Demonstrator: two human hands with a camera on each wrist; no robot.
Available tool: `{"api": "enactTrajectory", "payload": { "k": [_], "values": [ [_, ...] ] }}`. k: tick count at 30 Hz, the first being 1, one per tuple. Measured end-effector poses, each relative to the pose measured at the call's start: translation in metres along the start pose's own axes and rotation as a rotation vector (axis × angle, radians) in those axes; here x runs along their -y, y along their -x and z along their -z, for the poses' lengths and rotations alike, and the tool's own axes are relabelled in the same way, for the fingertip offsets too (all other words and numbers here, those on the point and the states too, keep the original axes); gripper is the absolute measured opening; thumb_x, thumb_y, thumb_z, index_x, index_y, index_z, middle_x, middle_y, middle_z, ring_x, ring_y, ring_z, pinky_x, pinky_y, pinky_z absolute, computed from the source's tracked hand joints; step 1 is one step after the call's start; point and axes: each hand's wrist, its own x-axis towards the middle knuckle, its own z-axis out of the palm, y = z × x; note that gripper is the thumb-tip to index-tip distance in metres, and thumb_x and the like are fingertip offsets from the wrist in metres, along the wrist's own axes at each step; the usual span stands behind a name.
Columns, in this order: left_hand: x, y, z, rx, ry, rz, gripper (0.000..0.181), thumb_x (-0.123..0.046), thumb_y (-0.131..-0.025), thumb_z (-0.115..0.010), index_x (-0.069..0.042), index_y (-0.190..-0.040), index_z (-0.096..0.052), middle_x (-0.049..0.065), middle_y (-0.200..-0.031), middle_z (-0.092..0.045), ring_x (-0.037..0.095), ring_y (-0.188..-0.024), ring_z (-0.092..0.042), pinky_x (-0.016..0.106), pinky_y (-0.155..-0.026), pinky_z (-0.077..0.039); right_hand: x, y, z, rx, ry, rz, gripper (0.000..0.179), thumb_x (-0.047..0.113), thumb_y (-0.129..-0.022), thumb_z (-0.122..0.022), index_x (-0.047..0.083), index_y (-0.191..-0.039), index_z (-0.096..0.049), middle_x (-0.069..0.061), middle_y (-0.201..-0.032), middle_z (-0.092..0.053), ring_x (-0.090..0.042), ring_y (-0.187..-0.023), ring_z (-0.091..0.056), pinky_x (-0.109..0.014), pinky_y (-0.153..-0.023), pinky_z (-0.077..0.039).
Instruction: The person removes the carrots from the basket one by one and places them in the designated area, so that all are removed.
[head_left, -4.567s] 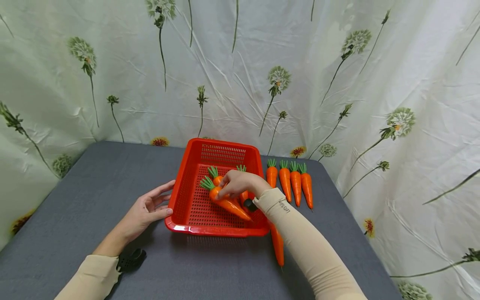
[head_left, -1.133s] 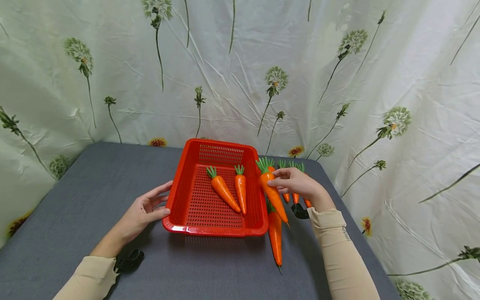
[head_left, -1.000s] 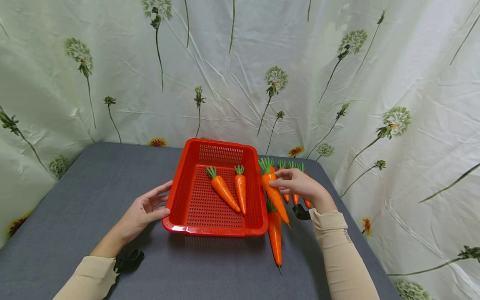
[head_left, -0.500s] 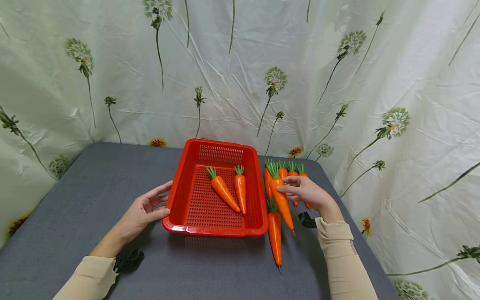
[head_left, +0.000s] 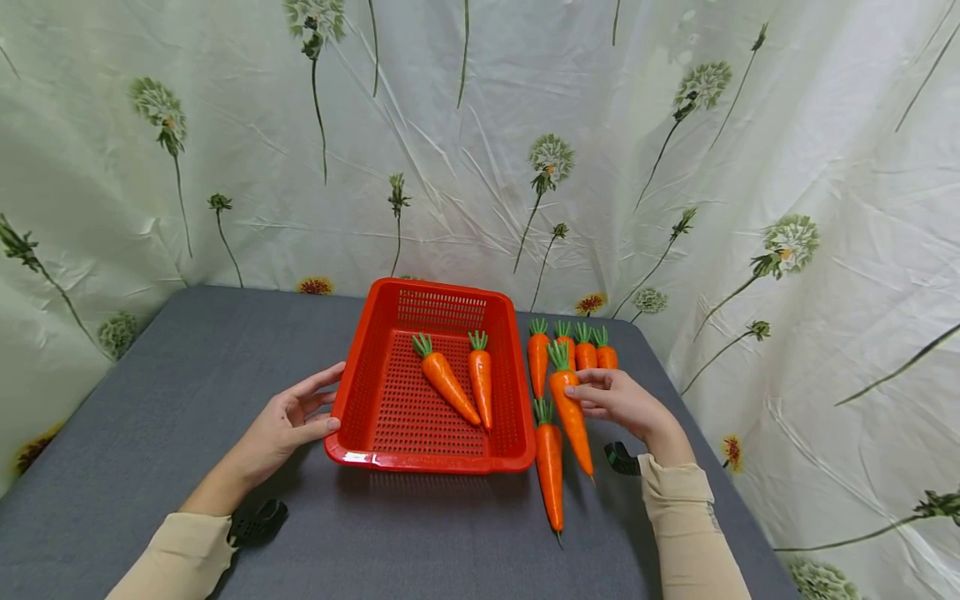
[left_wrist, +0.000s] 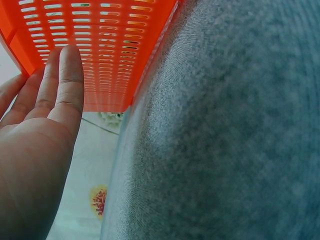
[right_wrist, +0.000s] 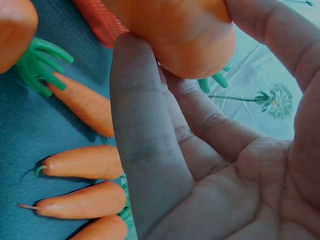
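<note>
My right hand [head_left: 626, 408] pinches an orange carrot [head_left: 570, 412] with a green top near its thick end, beside the basket's right side. In the right wrist view that carrot [right_wrist: 185, 30] lies between thumb and fingers. My left hand [head_left: 292, 421] rests along the left side of a red plastic basket [head_left: 431, 461]; its straight fingers [left_wrist: 70, 80] touch the slotted wall in the left wrist view. Inside the basket lie two carrots, one tilted [head_left: 450, 387] and one nearly straight [head_left: 482, 387]. Another carrot [head_left: 550, 475] lies on the table close to the basket's front right corner.
Several carrots [head_left: 537, 358] lie in a row at the back right of the grey table [head_left: 420, 542], partly hidden by the held one and my hand. A curtain [head_left: 465, 167] with a dandelion print hangs behind and to the right.
My right hand has lifted a carrot out of the basket, over its right rim, then moved it further right and toward me. The left hand and basket have hardly moved.
</note>
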Motion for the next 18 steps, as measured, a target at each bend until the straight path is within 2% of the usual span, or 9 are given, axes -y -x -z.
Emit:
{"api": "enactTrajectory", "payload": {
  "k": [8, 14, 18],
  "values": [
    [-0.001, 0.0, 0.0, 0.008, 0.012, -0.002, 0.071, 0.001, -0.096, -0.061, -0.009, -0.158, -0.028, 0.013, -0.158, -0.037, 0.01, -0.127, -0.056, 0.029, -0.091, -0.058, -0.012, 0.005, -0.001, -0.02, -0.025, -0.025, 0.073, 0.034, -0.096, -0.068, -0.006, -0.148, -0.036, -0.015, -0.132, -0.061, -0.016, -0.107, -0.065, -0.034, -0.097, -0.055],
    [-0.001, 0.0, -0.001, 0.01, 0.009, -0.004, 0.071, 0.001, -0.096, -0.06, -0.008, -0.158, -0.028, 0.013, -0.159, -0.037, 0.009, -0.127, -0.057, 0.028, -0.091, -0.058, -0.019, 0.007, -0.003, -0.03, -0.011, -0.032, 0.074, 0.036, -0.096, -0.068, -0.006, -0.148, -0.036, -0.017, -0.135, -0.06, -0.019, -0.11, -0.064, -0.041, -0.101, -0.054],
    [-0.001, -0.001, -0.001, 0.006, 0.006, 0.006, 0.071, 0.0, -0.096, -0.061, -0.009, -0.158, -0.028, 0.013, -0.159, -0.036, 0.009, -0.127, -0.056, 0.028, -0.092, -0.057, -0.025, 0.009, -0.003, -0.032, -0.019, -0.041, 0.072, 0.034, -0.096, -0.067, -0.007, -0.146, -0.037, -0.017, -0.132, -0.061, -0.019, -0.106, -0.065, -0.043, -0.101, -0.054]
  ]
}}
